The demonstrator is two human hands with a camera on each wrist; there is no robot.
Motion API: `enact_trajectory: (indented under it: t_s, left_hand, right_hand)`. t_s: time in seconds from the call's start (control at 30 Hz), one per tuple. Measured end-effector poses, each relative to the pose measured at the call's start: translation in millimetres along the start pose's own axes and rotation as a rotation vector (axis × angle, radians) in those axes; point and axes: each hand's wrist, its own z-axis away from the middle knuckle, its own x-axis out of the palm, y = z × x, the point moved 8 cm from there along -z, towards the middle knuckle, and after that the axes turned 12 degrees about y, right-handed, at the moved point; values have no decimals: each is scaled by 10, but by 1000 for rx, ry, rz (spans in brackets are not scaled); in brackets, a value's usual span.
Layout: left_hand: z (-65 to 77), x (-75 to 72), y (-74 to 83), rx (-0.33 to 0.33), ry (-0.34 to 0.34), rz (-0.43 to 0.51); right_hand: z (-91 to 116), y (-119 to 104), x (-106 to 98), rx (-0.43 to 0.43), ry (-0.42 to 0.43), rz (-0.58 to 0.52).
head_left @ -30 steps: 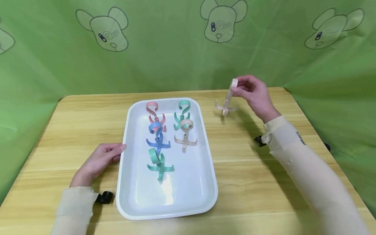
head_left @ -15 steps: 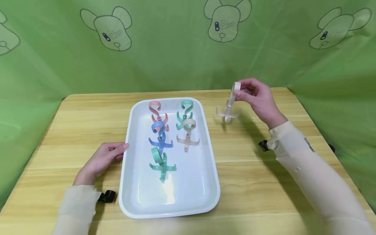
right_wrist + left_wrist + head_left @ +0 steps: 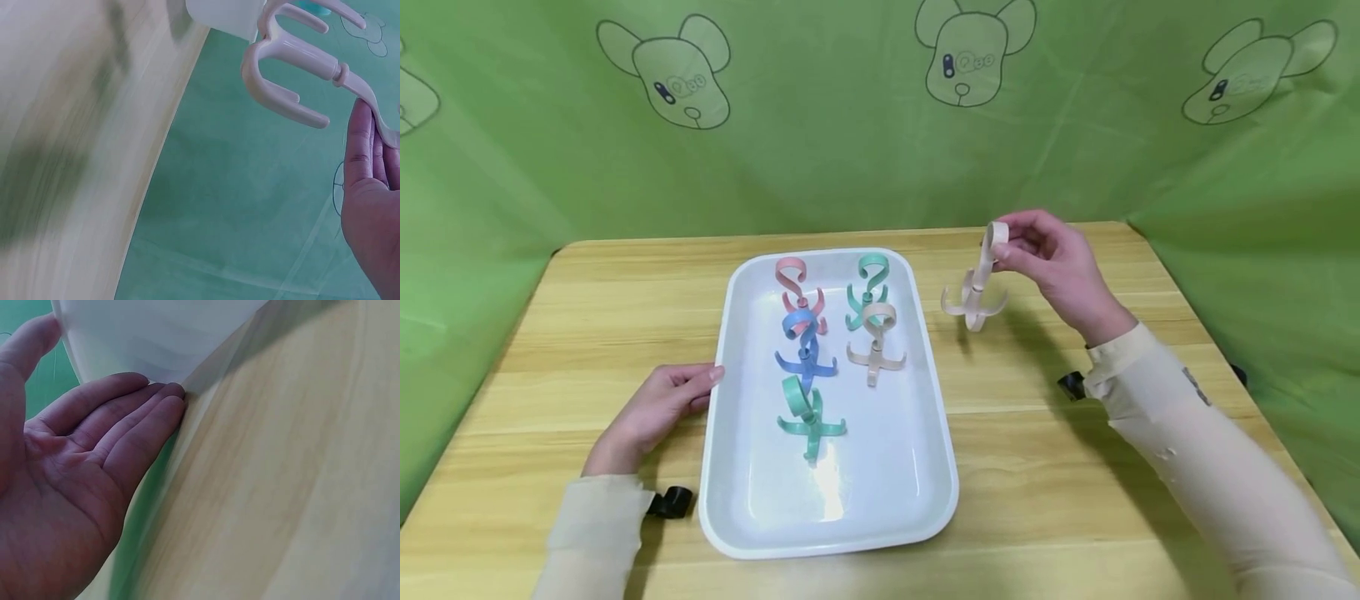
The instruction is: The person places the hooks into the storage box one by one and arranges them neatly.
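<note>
In the head view my right hand (image 3: 1060, 271) pinches a pale pink four-pronged rotating hook hanger (image 3: 974, 302) by its curled top. The hanger is held tilted to the right of the white tray (image 3: 887, 483), prongs down, its shadow on the table. From the right wrist, the fingers lie along the hanger's flat curved strip (image 3: 362, 87). My left hand (image 3: 658, 412) holds the tray's left rim, thumb on the edge; in the left wrist view its fingers (image 3: 137, 425) rest against the outer wall. Inside the tray stand a pink hanger (image 3: 801, 304), a blue one (image 3: 807, 358) and a beige one (image 3: 876, 354).
Two green hangers, a rear one (image 3: 867, 296) and a front one (image 3: 811, 425), also stand in the tray. The wooden table (image 3: 1015, 483) extends around it. A green curtain (image 3: 820, 150) with printed mouse heads hangs behind and along the sides.
My right hand has brought the pale pink hanger toward me and lower, beside the tray's right edge. The left hand keeps its place on the rim; the tray's hangers stay put.
</note>
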Motion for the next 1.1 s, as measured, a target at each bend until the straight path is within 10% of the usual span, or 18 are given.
enact_trajectory:
  t_s: [1.1]
  left_hand:
    - [23,9,6,-15,-5,-13]
  right_hand:
    - [597,-440,606,-131,-247,62]
